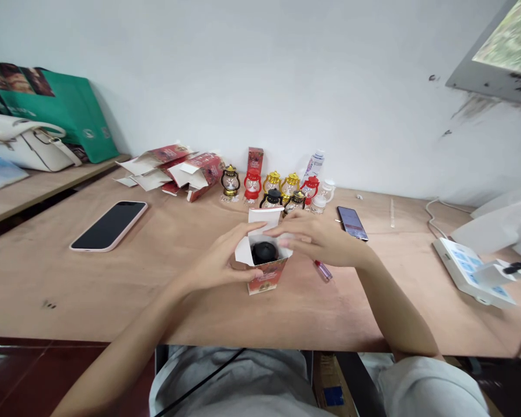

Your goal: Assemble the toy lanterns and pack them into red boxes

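Observation:
A small red printed box (267, 278) stands upright in front of me on the table, its white top flaps raised. Inside it sits a black miniature lantern (264, 252), with only its top showing. My left hand (226, 258) grips the box's left side, thumb across the front. My right hand (315, 236) is over the right flap with its fingers stretched toward the opening; whether the fingertips touch the flap I cannot tell. Behind the box are several miniature lanterns, among them a bronze one (230, 181), a red one (252, 185), a gold one (290, 184) and a white one (327, 190).
Flattened red boxes (204, 171) lie at the back left. One phone (110, 226) lies left, another phone (352, 223) right. A small red-capped tube (323, 271) is beside my right forearm. A power strip (469, 272) with cables is at far right.

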The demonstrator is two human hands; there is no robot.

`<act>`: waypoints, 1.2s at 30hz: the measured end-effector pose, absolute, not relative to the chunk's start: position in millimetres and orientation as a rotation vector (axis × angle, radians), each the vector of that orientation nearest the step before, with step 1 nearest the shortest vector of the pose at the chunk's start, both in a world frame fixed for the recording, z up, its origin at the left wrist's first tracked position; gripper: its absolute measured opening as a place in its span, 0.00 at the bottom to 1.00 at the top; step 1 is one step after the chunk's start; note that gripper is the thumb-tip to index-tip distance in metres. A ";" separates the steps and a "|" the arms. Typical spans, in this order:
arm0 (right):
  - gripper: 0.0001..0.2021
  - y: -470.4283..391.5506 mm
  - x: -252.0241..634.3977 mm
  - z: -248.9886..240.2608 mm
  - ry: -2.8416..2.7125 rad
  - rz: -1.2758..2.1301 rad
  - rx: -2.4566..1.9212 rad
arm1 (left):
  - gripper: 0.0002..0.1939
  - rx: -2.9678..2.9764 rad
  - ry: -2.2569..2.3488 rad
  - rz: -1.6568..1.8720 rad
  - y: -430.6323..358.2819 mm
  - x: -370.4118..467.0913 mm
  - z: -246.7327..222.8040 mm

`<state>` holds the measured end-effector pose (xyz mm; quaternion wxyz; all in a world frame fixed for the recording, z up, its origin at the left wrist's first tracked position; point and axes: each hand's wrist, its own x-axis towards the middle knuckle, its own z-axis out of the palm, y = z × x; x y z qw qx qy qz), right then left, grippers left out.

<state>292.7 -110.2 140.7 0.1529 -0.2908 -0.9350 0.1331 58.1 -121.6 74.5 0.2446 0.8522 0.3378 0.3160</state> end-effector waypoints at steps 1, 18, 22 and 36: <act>0.16 -107.6 297.9 142.9 -2.624 0.404 -0.837 | 0.39 2.311 0.932 0.874 -122.0 57.9 73.7; 0.45 -74.5 285.3 106.4 -2.166 1.344 -0.804 | 0.30 2.386 0.809 0.629 -122.9 58.4 71.9; 0.34 -84.7 291.3 124.4 -2.414 1.175 -0.567 | 0.27 2.409 0.793 0.663 -121.0 58.1 70.5; 0.20 -97.7 283.6 131.7 -2.796 0.507 -0.662 | 0.22 2.449 0.807 0.707 -116.0 56.8 67.8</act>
